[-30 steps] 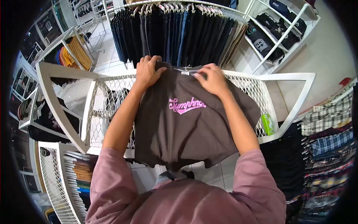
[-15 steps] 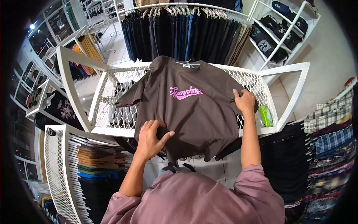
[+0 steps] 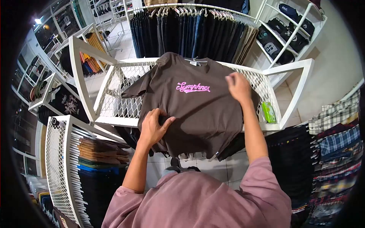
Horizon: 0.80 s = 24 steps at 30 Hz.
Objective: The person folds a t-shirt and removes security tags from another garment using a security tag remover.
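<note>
The brown shirt (image 3: 190, 110) lies print up on the white mesh surface (image 3: 129, 121), collar at twelve o'clock, hem hanging past the near edge at six. A second ago both hands were up by the collar; the left one has since moved down to the shirt's eight o'clock side, and the right has just left the sleeve at three for the shoulder near two. The sleeve near ten o'clock now sticks out, so the shirt lies wider, though creases remain.

The left hand (image 3: 154, 127) rests on the cloth, thumb and fingers apart. The right hand (image 3: 239, 86) is blurred, fingers bent; whether it pinches cloth or hovers cannot be told. A green packet (image 3: 268, 113) sits at three o'clock, beyond the right forearm.

That forearm partly covers the sleeve at three. The pink lettering (image 3: 193, 87) is cut short at its last letter, and the collar label (image 3: 193, 63) is too small to read.
</note>
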Each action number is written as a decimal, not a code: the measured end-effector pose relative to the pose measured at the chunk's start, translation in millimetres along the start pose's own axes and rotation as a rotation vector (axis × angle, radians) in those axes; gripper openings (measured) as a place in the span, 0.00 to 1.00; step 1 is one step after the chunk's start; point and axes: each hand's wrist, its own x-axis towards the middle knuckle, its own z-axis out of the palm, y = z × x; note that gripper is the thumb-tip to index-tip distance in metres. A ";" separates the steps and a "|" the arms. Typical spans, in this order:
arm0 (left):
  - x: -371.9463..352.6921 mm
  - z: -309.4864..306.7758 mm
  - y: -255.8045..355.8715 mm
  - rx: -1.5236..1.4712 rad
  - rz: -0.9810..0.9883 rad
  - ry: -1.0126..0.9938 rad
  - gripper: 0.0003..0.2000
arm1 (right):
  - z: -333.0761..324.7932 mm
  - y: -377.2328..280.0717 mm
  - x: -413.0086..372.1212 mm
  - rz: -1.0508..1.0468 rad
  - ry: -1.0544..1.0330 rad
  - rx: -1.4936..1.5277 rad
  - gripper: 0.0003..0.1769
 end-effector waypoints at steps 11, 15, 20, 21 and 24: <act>6.1 -2.7 25.6 0.121 -0.143 -0.130 0.30 | 52.7 -50.3 -3.8 0.143 -0.475 -0.011 0.39; 9.8 0.5 26.7 0.102 -0.192 -0.148 0.35 | 65.9 -54.4 7.5 0.192 -0.601 -0.004 0.44; 6.3 10.4 25.2 0.167 -0.139 -0.220 0.37 | 69.9 -77.1 -2.2 0.342 -0.419 -0.195 0.51; 6.3 9.3 27.9 0.192 -0.144 -0.256 0.37 | 74.0 -75.9 -3.5 0.337 -0.418 -0.192 0.51; 10.1 3.6 25.2 0.196 -0.165 -0.299 0.37 | 81.4 -60.8 7.0 0.361 -0.286 -0.152 0.52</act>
